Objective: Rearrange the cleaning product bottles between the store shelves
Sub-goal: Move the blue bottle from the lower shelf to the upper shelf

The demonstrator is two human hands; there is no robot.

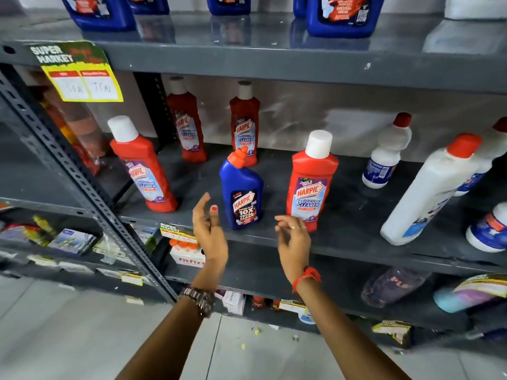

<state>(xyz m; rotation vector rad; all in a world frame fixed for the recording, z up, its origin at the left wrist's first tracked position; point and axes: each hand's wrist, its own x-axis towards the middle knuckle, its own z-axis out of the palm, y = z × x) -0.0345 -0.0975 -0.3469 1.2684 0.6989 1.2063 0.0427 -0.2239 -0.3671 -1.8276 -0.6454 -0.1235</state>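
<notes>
A blue Harpic bottle [242,196] with an orange angled cap stands upright near the front edge of the grey middle shelf [343,237]. My left hand [210,229] is just left of it, fingers apart, holding nothing. My right hand [295,239] is just right of it, also empty, in front of a red Harpic bathroom cleaner bottle [311,185]. Another red bottle [144,165] leans at the front left. Two more red bottles [188,124] [245,124] stand at the back.
White bottles with red caps [428,190] [386,152] stand at the right of the middle shelf. Large blue jugs [343,15] sit on the shelf above. A yellow price tag [82,78] hangs at the upper left. Lower shelves hold mixed packets; a slotted upright [90,193] runs diagonally at left.
</notes>
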